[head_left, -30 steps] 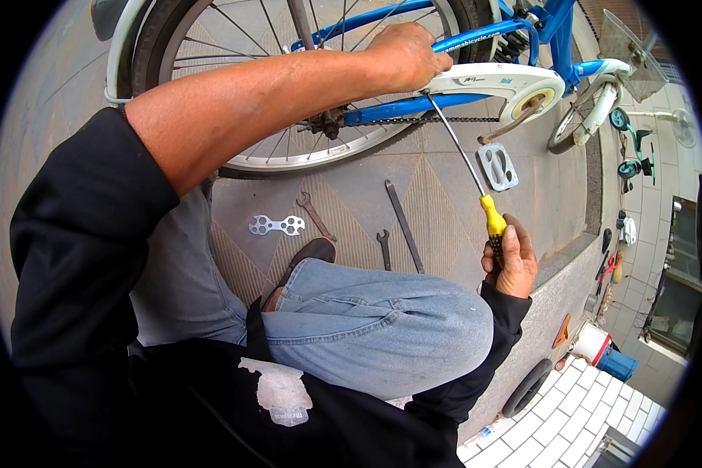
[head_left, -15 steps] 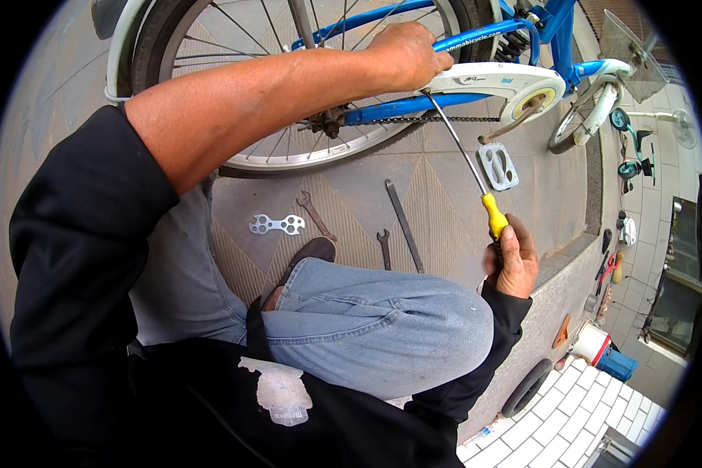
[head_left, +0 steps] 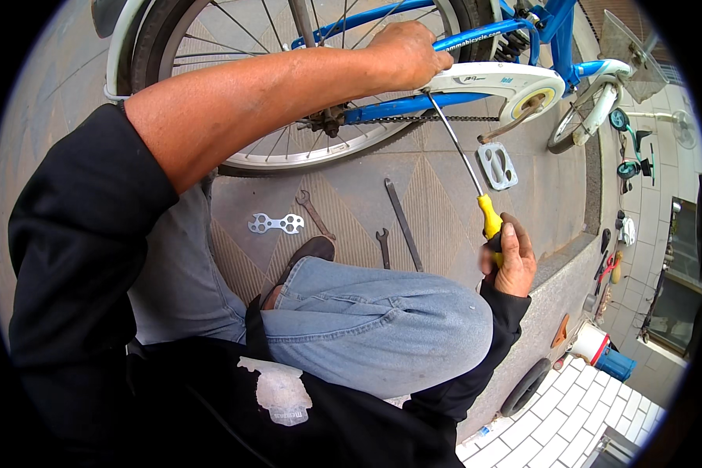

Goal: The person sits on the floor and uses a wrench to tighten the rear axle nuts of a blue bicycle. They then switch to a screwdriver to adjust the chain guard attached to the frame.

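A blue bicycle frame (head_left: 425, 104) with a white chain guard (head_left: 487, 76) spans the upper part of the head view. My left hand (head_left: 408, 54) grips the guard's rear end, its fingertips partly hidden behind the arm and guard. In my right hand (head_left: 513, 251) is a screwdriver (head_left: 489, 212) with a yellow and black handle. Its long shaft slants up to the left, and the tip meets the guard's lower edge. The chain (head_left: 452, 119) runs just below, and a grey pedal (head_left: 497, 165) hangs from the crank near the shaft.
On the paving lie a multi-hole spanner (head_left: 276, 224), a rusty open-end wrench (head_left: 313, 212), a small wrench (head_left: 383, 248) and a flat metal bar (head_left: 403, 225). A stone ledge (head_left: 550, 288) runs along the right, with a black tyre (head_left: 526, 388) and a bucket (head_left: 590, 343) beyond it.
The screwdriver's handle has shifted slightly to the left with my right hand, while its tip stays at the guard's edge. My left hand keeps its place.
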A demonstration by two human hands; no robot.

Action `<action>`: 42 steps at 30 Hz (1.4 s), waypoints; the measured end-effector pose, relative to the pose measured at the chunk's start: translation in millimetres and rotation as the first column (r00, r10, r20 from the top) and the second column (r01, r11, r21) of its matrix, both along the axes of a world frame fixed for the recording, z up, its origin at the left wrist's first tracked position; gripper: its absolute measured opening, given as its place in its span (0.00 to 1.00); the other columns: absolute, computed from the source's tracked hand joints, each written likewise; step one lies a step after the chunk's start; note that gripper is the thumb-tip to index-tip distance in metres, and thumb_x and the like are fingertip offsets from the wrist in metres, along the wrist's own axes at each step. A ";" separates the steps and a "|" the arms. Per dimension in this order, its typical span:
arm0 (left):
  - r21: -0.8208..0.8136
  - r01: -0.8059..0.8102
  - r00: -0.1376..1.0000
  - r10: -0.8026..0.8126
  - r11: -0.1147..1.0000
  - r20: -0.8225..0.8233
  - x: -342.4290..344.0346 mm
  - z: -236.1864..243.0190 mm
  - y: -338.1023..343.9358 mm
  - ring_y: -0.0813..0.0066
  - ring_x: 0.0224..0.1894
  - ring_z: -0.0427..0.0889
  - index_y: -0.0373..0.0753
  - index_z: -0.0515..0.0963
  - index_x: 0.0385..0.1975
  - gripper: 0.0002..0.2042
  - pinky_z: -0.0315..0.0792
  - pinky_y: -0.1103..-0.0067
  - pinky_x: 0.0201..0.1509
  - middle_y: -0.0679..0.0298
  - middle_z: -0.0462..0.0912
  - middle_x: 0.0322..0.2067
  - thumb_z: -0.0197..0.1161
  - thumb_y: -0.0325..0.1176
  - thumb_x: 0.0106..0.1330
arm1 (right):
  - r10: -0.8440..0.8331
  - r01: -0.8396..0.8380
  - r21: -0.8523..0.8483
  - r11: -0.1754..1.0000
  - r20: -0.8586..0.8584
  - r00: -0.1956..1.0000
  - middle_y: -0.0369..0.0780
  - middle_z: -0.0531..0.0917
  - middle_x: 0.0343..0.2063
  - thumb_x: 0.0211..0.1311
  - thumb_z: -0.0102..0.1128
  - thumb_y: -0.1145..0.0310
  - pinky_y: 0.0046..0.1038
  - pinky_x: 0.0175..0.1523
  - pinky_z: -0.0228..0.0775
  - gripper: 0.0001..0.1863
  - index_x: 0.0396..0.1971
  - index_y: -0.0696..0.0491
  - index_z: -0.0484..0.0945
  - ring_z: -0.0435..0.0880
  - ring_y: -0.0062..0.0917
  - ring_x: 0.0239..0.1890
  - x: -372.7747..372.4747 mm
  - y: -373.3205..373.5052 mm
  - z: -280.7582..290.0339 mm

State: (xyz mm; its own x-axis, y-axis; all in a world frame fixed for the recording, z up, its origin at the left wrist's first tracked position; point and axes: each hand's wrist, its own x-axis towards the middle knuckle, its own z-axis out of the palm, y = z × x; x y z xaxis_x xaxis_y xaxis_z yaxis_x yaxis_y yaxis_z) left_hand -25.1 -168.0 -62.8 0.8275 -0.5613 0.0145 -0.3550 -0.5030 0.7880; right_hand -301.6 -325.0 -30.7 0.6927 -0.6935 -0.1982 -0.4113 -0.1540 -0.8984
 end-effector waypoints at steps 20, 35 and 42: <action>0.021 -0.001 1.000 0.001 1.000 -0.001 -0.5 2.6 1.9 0.66 0.27 0.82 0.33 0.84 0.35 0.20 0.78 0.74 0.37 0.55 0.80 0.25 0.57 0.46 0.67 | -0.015 0.016 -0.032 0.999 0.029 0.999 0.44 0.81 0.29 0.63 0.62 0.54 0.14 0.16 0.60 0.28 0.53 0.62 0.72 0.71 0.14 0.14 0.0 1.8 -0.2; 0.004 -0.012 1.000 0.012 1.000 0.027 2.0 -3.5 0.1 0.62 0.30 0.83 0.32 0.84 0.33 0.20 0.78 0.71 0.40 0.51 0.82 0.28 0.58 0.47 0.65 | -0.063 0.064 0.029 0.998 -0.032 0.998 0.44 0.82 0.24 0.65 0.59 0.54 0.16 0.14 0.58 0.24 0.47 0.61 0.76 0.70 0.15 0.12 5.8 10.6 4.7; -0.116 -0.007 1.000 0.009 0.993 0.017 4.9 -8.1 -1.2 0.70 0.18 0.77 0.30 0.81 0.27 0.22 0.72 0.74 0.28 0.57 0.77 0.17 0.58 0.47 0.65 | -0.128 0.126 0.069 0.990 0.024 0.991 0.43 0.80 0.27 0.63 0.62 0.54 0.15 0.18 0.62 0.28 0.51 0.63 0.74 0.72 0.16 0.16 -1.4 22.9 -4.0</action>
State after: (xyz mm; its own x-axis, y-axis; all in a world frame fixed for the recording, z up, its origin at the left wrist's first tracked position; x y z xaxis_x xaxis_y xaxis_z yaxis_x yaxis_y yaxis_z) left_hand -20.3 -169.2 -70.9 0.8308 -0.5487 0.0935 -0.3657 -0.4113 0.8350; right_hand -303.0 -302.1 -34.7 0.6057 -0.7621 -0.2288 -0.3975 -0.0407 -0.9167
